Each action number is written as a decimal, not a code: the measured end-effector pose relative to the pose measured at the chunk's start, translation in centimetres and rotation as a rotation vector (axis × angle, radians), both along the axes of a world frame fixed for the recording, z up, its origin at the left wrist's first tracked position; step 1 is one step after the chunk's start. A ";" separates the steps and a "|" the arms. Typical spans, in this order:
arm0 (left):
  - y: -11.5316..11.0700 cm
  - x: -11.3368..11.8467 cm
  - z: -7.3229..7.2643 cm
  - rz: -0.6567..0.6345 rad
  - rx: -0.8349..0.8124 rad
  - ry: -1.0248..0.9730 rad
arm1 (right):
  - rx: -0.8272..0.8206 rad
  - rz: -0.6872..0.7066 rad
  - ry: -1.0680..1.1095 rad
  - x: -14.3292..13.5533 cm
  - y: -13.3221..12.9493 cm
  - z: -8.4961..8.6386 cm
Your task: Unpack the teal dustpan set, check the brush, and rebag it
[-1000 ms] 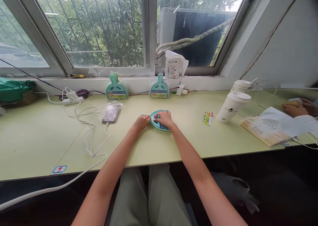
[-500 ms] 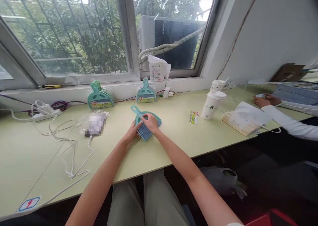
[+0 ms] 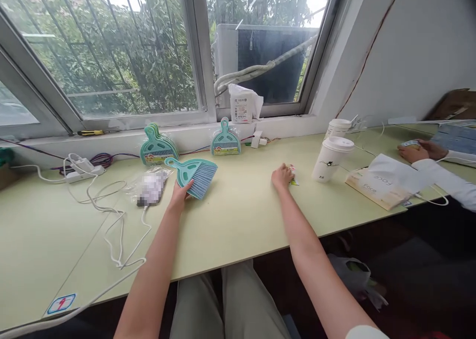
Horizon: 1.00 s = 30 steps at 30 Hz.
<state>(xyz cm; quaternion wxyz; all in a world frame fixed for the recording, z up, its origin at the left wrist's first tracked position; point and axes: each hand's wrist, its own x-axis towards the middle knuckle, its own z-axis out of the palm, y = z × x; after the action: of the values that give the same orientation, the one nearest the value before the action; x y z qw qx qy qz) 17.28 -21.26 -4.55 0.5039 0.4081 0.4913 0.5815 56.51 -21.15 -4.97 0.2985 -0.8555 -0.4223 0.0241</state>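
though near the right hand, 2 lidded cups

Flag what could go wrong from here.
Left grip alone has the brush, held near one edge: it might tilt or slip.
Right grip is at the label, with the front cup standing just beyond: a sideways swing could knock the cup over.

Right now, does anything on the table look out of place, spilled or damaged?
Nothing looks spilled, and the teal dustpan set in the left hand shows no visible damage. Only the white cable looks untidy: it sprawls in loose loops across the left of the table.
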 end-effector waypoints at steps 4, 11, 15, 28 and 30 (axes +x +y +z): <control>1.4 -0.6 -0.9 0.073 -0.006 -0.058 | 0.007 0.691 -0.115 -5.0 0.6 0.2; 1.2 0.0 -0.6 0.108 -0.031 -0.127 | 0.113 0.959 -0.231 -15.4 -2.2 0.2; 1.0 0.3 -0.7 0.101 -0.036 -0.128 | -0.144 0.815 -0.207 -16.7 -3.4 -0.7; 1.3 -0.3 -1.1 0.132 -0.053 -0.171 | -0.051 0.676 -0.149 -16.3 -2.9 -0.4; 1.3 -0.2 -1.1 0.123 -0.047 -0.156 | -0.101 0.712 -0.138 -16.6 -2.7 -0.8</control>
<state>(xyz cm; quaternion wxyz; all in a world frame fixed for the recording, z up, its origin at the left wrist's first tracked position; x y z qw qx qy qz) 17.11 -19.95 -5.63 0.5133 0.3190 0.4882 0.6296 39.87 -23.86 -5.76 0.1997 -0.6681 -0.7112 0.0897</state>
